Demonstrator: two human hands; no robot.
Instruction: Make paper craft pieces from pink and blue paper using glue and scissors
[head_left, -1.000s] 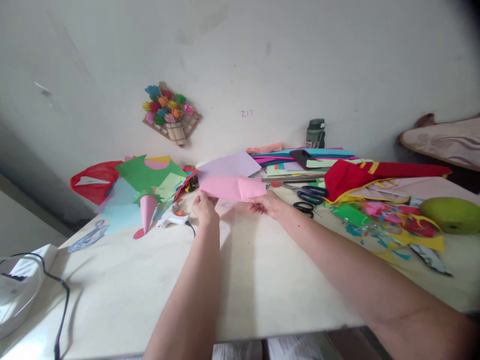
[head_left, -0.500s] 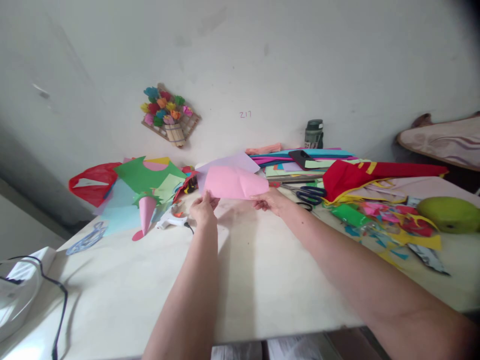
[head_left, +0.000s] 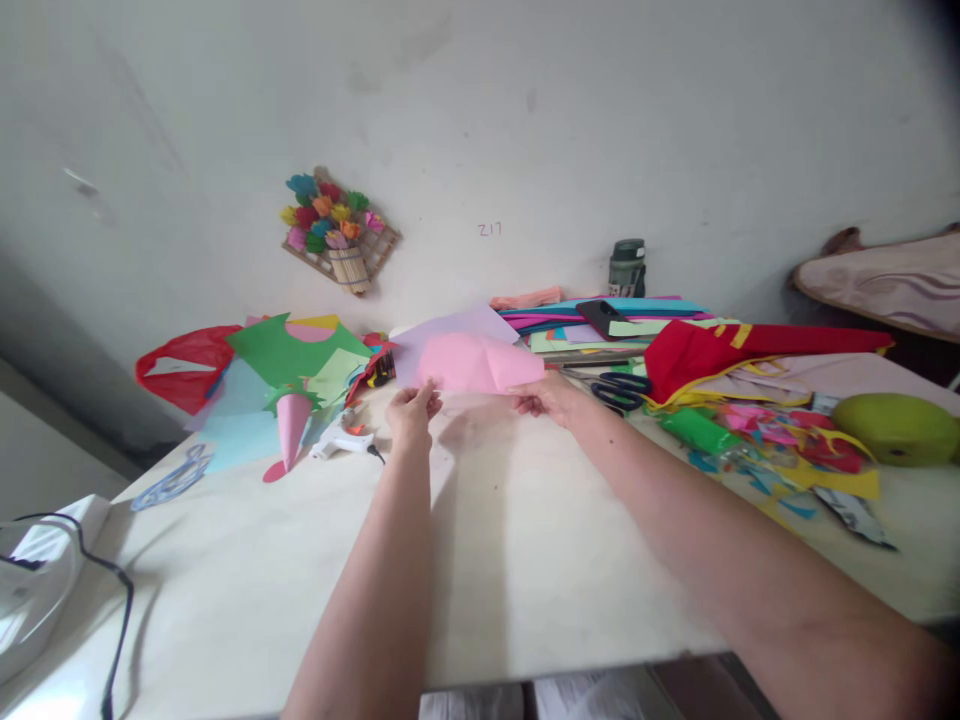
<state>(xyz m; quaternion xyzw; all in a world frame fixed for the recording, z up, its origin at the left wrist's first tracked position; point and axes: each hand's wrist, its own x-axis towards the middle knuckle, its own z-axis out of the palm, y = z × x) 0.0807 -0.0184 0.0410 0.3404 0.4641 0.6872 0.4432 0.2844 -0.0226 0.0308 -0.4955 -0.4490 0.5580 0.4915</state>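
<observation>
A sheet of pink paper with a faint crease is held up over the table, between my two hands. My left hand pinches its near left edge between thumb and fingers. At the near right corner, my right hand is closed on the sheet, some fingers curled below it. Behind the sheet lies a lilac paper, partly covered. To the left of my left hand rests a white glue gun. Dark-handled scissors lie just right of my right hand.
A pink paper cone with a green fringe stands at left, near green paper. Colored sheets and a phone lie at the back, beside a bottle. Paper scraps and a green fruit are at right; a black cable runs front left.
The pink paper has shifted slightly to the right along with both hands. My left fingers have moved along its near edge. The things on the table stay put.
</observation>
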